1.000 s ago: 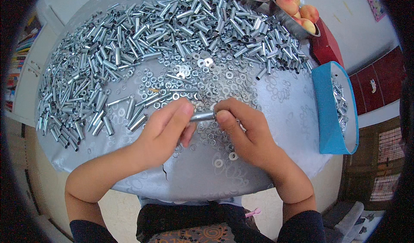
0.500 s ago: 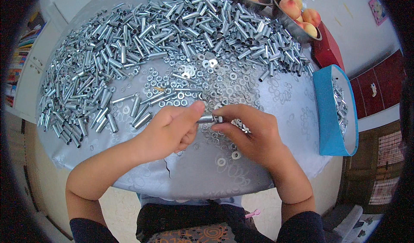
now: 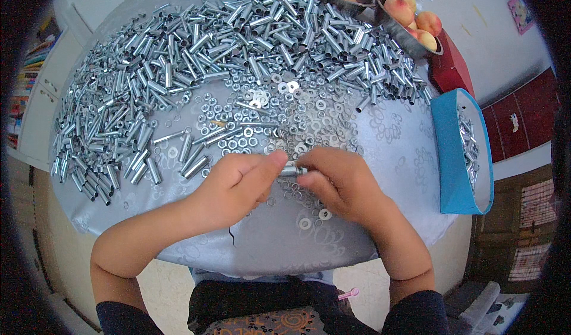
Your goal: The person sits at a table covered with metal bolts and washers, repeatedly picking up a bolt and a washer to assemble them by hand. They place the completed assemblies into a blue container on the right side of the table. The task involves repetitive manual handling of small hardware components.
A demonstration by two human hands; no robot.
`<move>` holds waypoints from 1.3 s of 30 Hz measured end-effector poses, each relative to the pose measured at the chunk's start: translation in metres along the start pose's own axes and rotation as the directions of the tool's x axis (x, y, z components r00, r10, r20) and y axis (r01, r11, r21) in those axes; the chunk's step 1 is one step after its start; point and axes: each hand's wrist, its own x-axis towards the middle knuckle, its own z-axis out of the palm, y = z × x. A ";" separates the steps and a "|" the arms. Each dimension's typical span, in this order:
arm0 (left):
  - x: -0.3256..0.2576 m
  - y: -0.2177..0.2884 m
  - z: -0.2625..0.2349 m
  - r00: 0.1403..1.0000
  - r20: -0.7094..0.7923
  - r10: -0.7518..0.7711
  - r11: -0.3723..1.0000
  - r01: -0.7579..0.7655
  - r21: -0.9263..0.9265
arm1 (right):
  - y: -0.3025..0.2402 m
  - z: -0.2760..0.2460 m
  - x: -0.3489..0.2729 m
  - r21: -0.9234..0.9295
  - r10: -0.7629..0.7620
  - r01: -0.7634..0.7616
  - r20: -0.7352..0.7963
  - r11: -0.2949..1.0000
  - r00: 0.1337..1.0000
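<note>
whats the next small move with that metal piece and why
Probably a small twist with the right hand while the left hand steadies the metal piece: it spans between them, each hand gripping an end, so one could turn against the other.

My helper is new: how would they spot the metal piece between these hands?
On the grey-covered table, find the left hand and right hand close together near the front. Between them is a shiny metal cylinder, the only one visibly held.

- I see the held tube (image 3: pixel 289 172) in shiny silver.
- Piled tubes (image 3: pixel 168 73): silver.
- Tablecloth (image 3: pixel 404 168): silver-grey, pale floral outlines.
- My feed shows 1 box (image 3: pixel 449 162), blue.
- Peaches (image 3: pixel 429 23): yellow, blushed red.
- 2 sleeves (image 3: pixel 416 317): dark navy.
</note>
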 end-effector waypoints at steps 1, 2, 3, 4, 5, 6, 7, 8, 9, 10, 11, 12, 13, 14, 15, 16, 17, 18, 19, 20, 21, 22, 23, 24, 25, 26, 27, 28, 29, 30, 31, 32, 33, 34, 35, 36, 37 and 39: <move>0.000 -0.001 0.000 1.000 0.007 -0.018 0.999 0.019 -0.035 | -0.002 0.000 0.001 0.009 -0.017 0.018 -0.035 1.000 0.999; 0.002 -0.002 -0.001 0.999 0.003 -0.046 0.996 0.047 -0.077 | -0.005 0.001 0.003 0.018 -0.035 0.036 -0.071 0.999 0.997; 0.003 -0.003 -0.001 0.997 0.002 -0.075 0.990 0.074 -0.119 | -0.007 0.001 0.004 0.026 -0.051 0.054 -0.107 0.998 0.993; 0.004 -0.004 -0.002 0.995 -0.001 -0.104 0.982 0.102 -0.159 | -0.004 0.001 0.004 -0.013 -0.065 0.065 -0.079 0.998 0.995; 0.003 -0.003 -0.001 0.995 0.003 -0.102 0.988 0.101 -0.113 | 0.002 0.002 0.002 -0.051 -0.078 0.076 -0.052 0.996 0.996; 0.003 -0.001 0.000 0.995 0.007 -0.100 0.993 0.100 -0.068 | 0.005 0.003 0.001 -0.089 -0.090 0.088 -0.024 0.992 0.996; 0.002 -0.001 0.000 0.995 0.012 -0.098 0.995 0.099 -0.024 | 0.002 0.002 0.002 -0.044 -0.073 0.071 -0.039 0.997 0.997; 0.003 -0.002 0.000 0.995 0.018 -0.094 0.993 0.095 -0.075 | -0.003 0.001 0.003 0.001 -0.054 0.054 -0.053 0.999 0.997; 0.004 -0.005 -0.001 0.996 0.025 -0.089 0.988 0.091 -0.127 | -0.006 0.000 0.004 0.046 -0.035 0.038 -0.066 0.998 0.997; 0.005 -0.006 -0.002 0.996 0.032 -0.083 0.980 0.087 -0.179 | -0.004 0.000 0.004 0.022 -0.048 0.049 -0.044 0.999 0.998; 0.005 -0.004 -0.002 0.995 0.029 -0.097 0.983 0.101 -0.153 | 0.001 0.001 0.004 -0.002 -0.060 0.060 -0.023 0.998 0.998; 0.004 -0.001 -0.002 0.993 0.026 -0.112 0.985 0.114 -0.128 | 0.003 0.000 0.004 -0.026 -0.071 0.071 -0.001 0.997 0.997; 0.004 0.000 -0.003 0.992 0.024 -0.127 0.986 0.129 -0.102 | 0.003 0.000 0.004 -0.028 -0.080 0.080 0.003 0.996 0.997; 0.004 -0.001 -0.003 0.992 0.037 -0.123 0.985 0.126 -0.117 | 0.003 0.000 0.004 -0.030 -0.089 0.089 0.007 0.996 0.996; 0.005 -0.001 -0.003 0.992 0.051 -0.118 0.984 0.124 -0.131 | 0.003 0.000 0.004 -0.032 -0.098 0.098 0.011 0.995 0.995; 0.004 -0.001 -0.003 0.991 0.062 -0.115 0.982 0.123 -0.146 | 0.002 -0.001 0.004 -0.057 -0.067 0.069 0.037 0.996 0.997; 0.003 -0.001 -0.003 0.993 0.055 -0.107 0.990 0.111 -0.090 | 0.001 -0.003 0.003 -0.082 -0.036 0.041 0.063 0.996 0.997; 0.002 -0.001 -0.001 0.994 0.049 -0.099 0.994 0.100 -0.034 | 0.000 -0.004 0.003 -0.108 -0.005 0.014 0.087 0.994 0.996; 0.001 -0.001 0.000 0.995 0.046 -0.087 0.996 0.087 0.022 | 0.001 -0.004 0.002 -0.094 -0.022 0.030 0.078 0.995 0.997; 0.001 -0.002 0.000 0.996 0.058 -0.074 0.997 0.072 0.031 | 0.002 -0.004 0.001 -0.080 -0.040 0.046 0.069 0.996 0.997; 0.001 -0.002 -0.001 0.996 0.070 -0.061 0.998 0.058 0.039 | 0.002 -0.004 0.001 -0.066 -0.058 0.062 0.060 0.996 0.996; 0.002 -0.003 -0.001 0.995 0.083 -0.049 0.998 0.045 0.048 | 0.001 -0.004 0.001 -0.046 -0.043 0.046 0.058 0.998 0.997; 0.002 -0.003 -0.001 0.996 0.072 -0.046 0.998 0.043 0.035 | 0.000 -0.004 0.002 -0.026 -0.028 0.030 0.056 0.999 0.998; 0.003 -0.004 0.001 0.997 0.060 -0.043 0.999 0.042 0.022 | -0.002 -0.004 0.002 -0.006 -0.013 0.014 0.054 1.000 0.998; 0.004 -0.005 0.002 0.998 0.046 -0.042 0.999 0.042 0.010 | -0.002 -0.005 0.002 -0.010 -0.037 0.037 0.044 0.999 0.998; 0.003 -0.005 0.002 0.997 0.054 -0.048 0.999 0.046 0.025 | -0.001 -0.005 0.003 -0.014 -0.060 0.060 0.035 0.998 0.998; 0.003 -0.004 0.002 0.997 0.063 -0.053 0.998 0.051 0.040 | -0.001 -0.005 0.003 -0.018 -0.083 0.083 0.026 0.996 0.996; 0.003 -0.004 0.003 0.996 0.073 -0.057 0.997 0.053 0.054 | -0.001 -0.005 0.003 -0.035 -0.104 0.105 0.014 0.994 0.994; 0.003 -0.004 0.002 0.995 0.077 -0.068 0.997 0.065 0.039 | 0.000 -0.004 0.003 -0.053 -0.126 0.126 0.003 0.991 0.992; 0.003 -0.004 0.000 0.994 0.081 -0.079 0.997 0.078 0.023 | 0.001 -0.003 0.003 -0.070 -0.147 0.146 -0.007 0.987 0.989; 0.003 -0.004 -0.001 0.993 0.081 -0.091 0.996 0.091 0.008 | 0.002 -0.004 0.002 -0.073 -0.111 0.115 0.051 0.991 0.992; 0.003 -0.005 -0.001 0.992 0.099 -0.083 0.996 0.084 -0.002 | 0.004 -0.005 0.001 -0.078 -0.074 0.083 0.109 0.993 0.991; 0.002 -0.006 0.000 0.990 0.117 -0.076 0.997 0.078 -0.013 | 0.004 -0.006 0.001 -0.085 -0.037 0.052 0.167 0.995 0.985; 0.002 -0.008 0.000 0.988 0.141 -0.068 0.997 0.072 -0.024 | 0.002 -0.005 0.001 0.006 -0.032 0.031 0.106 0.999 0.994; 0.002 -0.005 0.001 0.991 0.111 -0.080 0.996 0.085 -0.036 | -0.002 -0.004 0.001 0.098 -0.021 0.017 0.046 0.995 0.999; 0.001 -0.001 0.001 0.992 0.081 -0.093 0.994 0.097 -0.048 | -0.004 -0.003 0.001 0.190 -0.005 0.008 -0.014 0.982 1.000; 0.000 0.002 0.000 0.993 0.046 -0.105 0.993 0.108 -0.058 | -0.004 -0.004 0.002 0.122 -0.011 0.007 0.036 0.993 0.999; 0.001 -0.001 -0.003 0.990 0.078 -0.117 0.986 0.125 -0.106 | -0.002 -0.005 0.003 -0.016 -0.015 0.017 0.134 1.000 0.991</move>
